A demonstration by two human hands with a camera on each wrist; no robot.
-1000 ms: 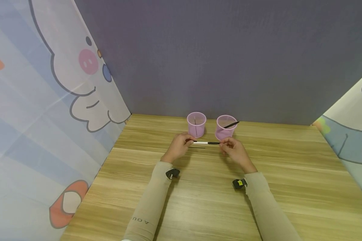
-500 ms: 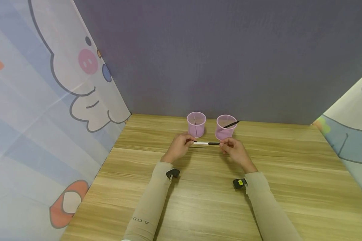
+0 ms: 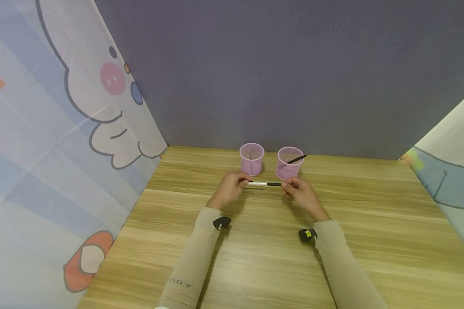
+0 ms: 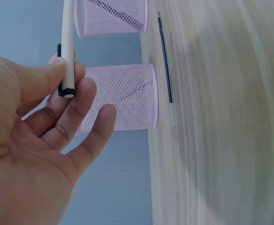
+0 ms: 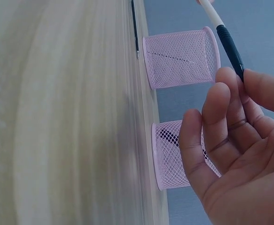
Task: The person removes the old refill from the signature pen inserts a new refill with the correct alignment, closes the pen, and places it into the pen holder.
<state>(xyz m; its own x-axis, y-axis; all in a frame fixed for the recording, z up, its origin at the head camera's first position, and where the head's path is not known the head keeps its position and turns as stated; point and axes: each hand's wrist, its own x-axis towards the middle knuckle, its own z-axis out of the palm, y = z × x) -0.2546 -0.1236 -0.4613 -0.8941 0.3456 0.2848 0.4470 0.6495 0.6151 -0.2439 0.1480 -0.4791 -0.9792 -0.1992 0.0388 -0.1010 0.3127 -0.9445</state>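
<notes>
A white ballpoint pen (image 3: 258, 183) with a black grip section is held level above the table, one end in each hand. My left hand (image 3: 230, 189) pinches its clip end between thumb and fingers; the black clip shows in the left wrist view. At the other end my right hand (image 3: 299, 192) pinches the black tip section, its remaining fingers loosely bent. Below the pen a thin dark pen refill (image 4: 166, 61) with a clear end lies on the table. Just behind the hands stand two pink mesh cups, the left cup (image 3: 257, 167) and the right cup (image 3: 282, 171).
A thin dark stick (image 3: 250, 156) leans inside the left cup. Out of the right cup sticks a black pen (image 3: 297, 159), tilted to the right. The wooden table (image 3: 270, 266) ends at a grey wall (image 3: 278, 77) close behind the cups.
</notes>
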